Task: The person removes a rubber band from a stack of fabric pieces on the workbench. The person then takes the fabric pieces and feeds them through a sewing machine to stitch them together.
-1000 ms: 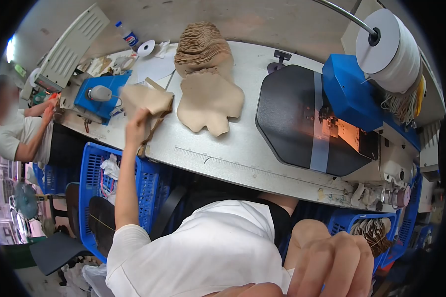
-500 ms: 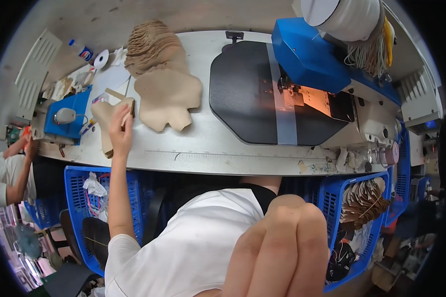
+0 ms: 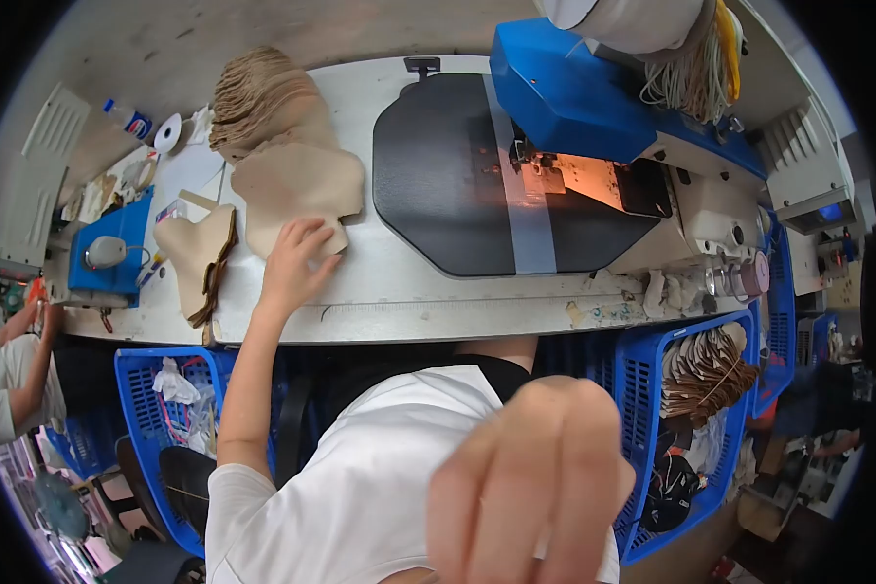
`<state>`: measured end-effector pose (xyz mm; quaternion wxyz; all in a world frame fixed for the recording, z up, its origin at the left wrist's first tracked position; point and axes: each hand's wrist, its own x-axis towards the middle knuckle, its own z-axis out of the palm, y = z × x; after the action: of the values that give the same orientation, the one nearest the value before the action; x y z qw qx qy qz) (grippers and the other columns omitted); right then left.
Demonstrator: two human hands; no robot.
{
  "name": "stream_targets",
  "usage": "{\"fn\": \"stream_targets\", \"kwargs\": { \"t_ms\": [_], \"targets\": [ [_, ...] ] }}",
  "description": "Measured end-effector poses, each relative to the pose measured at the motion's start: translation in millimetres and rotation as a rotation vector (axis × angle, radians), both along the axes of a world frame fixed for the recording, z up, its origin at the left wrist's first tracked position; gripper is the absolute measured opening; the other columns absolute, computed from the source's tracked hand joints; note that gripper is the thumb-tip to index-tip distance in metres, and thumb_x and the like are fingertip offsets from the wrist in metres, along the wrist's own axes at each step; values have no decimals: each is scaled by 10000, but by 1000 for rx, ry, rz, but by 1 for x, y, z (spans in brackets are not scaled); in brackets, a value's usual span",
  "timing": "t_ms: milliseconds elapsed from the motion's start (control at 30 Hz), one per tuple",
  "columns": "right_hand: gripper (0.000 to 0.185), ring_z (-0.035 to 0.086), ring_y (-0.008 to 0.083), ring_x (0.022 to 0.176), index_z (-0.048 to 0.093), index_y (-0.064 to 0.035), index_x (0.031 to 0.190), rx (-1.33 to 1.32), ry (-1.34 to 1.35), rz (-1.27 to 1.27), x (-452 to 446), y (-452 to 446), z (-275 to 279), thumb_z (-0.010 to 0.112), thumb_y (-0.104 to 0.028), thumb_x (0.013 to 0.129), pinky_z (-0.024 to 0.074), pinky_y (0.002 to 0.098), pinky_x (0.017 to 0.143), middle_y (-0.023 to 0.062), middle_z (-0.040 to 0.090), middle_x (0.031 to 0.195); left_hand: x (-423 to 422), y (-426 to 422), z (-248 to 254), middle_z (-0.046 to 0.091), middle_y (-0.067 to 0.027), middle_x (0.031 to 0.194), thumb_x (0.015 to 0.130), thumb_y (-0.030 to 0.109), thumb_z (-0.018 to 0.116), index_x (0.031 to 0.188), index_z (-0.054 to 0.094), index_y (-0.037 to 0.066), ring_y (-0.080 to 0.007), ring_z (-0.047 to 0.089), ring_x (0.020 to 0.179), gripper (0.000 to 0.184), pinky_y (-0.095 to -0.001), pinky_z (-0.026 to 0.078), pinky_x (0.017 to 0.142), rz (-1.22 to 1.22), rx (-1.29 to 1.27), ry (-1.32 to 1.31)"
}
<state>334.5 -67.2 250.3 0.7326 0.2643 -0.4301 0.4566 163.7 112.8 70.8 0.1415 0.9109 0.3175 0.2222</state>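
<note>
My left hand [image 3: 300, 261] rests on the lower edge of a beige fabric-like cut piece [image 3: 297, 185], its fingers a little bent and apart. Behind that piece, many similar pieces form a fanned stack [image 3: 268, 102]. To the left of the hand lies a smaller pile of beige pieces with dark edges [image 3: 200, 253]. My right hand [image 3: 535, 477] is raised close to the camera, slightly blurred, with the fingers curled together. Whatever it may hold is hidden. A blue sewing machine [image 3: 574, 92] with a lit needle area and a black plate [image 3: 438, 185] stands on the right.
Blue baskets stand below the table, one on the left [image 3: 180, 355] and one on the right [image 3: 642, 389] holding bundled brown pieces [image 3: 706, 375]. A jar [image 3: 735, 277] sits at the right table edge. Another person's arm [image 3: 29, 360] shows at far left.
My left hand has moved right, from the smaller pile to the lower edge of the larger beige piece. My right hand has shifted slightly near the camera. The whole view has shifted a little.
</note>
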Motion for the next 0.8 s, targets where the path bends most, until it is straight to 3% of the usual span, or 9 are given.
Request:
{"fn": "stream_targets", "kwargs": {
  "t_ms": [200,267,333,467,533,600,667,733,800],
  "targets": [
    [179,644,182,833,654,28,1034,-644,-817,12,29,17,-45,602,-67,891,496,309,793,113,693,920,-8,11,-10,667,-163,1112,841,137,647,1000,687,-19,-330,601,1079,227,-376,465,934,57,-211,-190],
    [175,641,154,802,675,0,1031,-778,-1132,-179,16,37,-87,610,-97,901,492,282,756,87,703,888,-7,14,-9,683,-188,1075,887,146,590,947,682,-65,-299,628,1042,238,-348,469,914,74,-254,-250],
    [216,618,306,976,655,3,1055,-638,-1479,-665,10,58,-144,594,-40,852,481,368,871,150,662,1042,-8,15,-9,694,-150,1031,914,163,573,945,676,-63,-235,630,994,250,-319,471,881,158,-472,-344],
    [305,515,340,1131,602,-1,1119,-536,-1433,-1057,-9,94,-190,583,-10,815,445,419,931,153,559,1210,-14,37,-7,669,-26,984,973,242,539,1060,672,-18,-94,566,946,305,-254,450,822,444,-895,-446],
    [324,488,329,1142,584,5,1122,-375,-1394,-1270,-19,114,-203,573,-1,798,446,429,924,138,518,1233,-15,45,-1,643,4,905,985,254,529,1010,656,-14,-75,555,874,298,-235,448,776,335,-750,-585],
    [353,472,326,1173,570,3,1142,-400,-1552,-1150,-20,121,-214,575,2,789,438,432,942,142,510,1246,-19,62,4,628,28,869,992,278,524,1003,648,-2,-55,548,824,306,-215,440,743,271,-558,-727],
    [354,472,329,1186,561,9,1150,-415,-1641,-1085,-20,125,-213,578,-6,796,437,435,950,155,508,1250,-21,62,53,649,3,892,980,277,529,1009,650,43,-79,593,766,265,-241,476,692,518,-762,-854],
    [330,487,337,1180,557,23,1145,-424,-1672,-1071,-21,123,-209,581,-25,820,442,437,947,176,512,1244,-16,58,93,666,-40,909,964,271,540,1021,642,40,-133,636,757,259,-268,508,673,482,-777,-1171],
    [303,539,358,1102,555,37,1156,-560,-1504,-993,-22,110,-196,566,-53,868,460,441,913,206,552,1168,-16,59,114,661,-63,922,959,256,542,1017,636,31,-152,641,785,251,-285,515,689,397,-712,-1281]
  ]
}}
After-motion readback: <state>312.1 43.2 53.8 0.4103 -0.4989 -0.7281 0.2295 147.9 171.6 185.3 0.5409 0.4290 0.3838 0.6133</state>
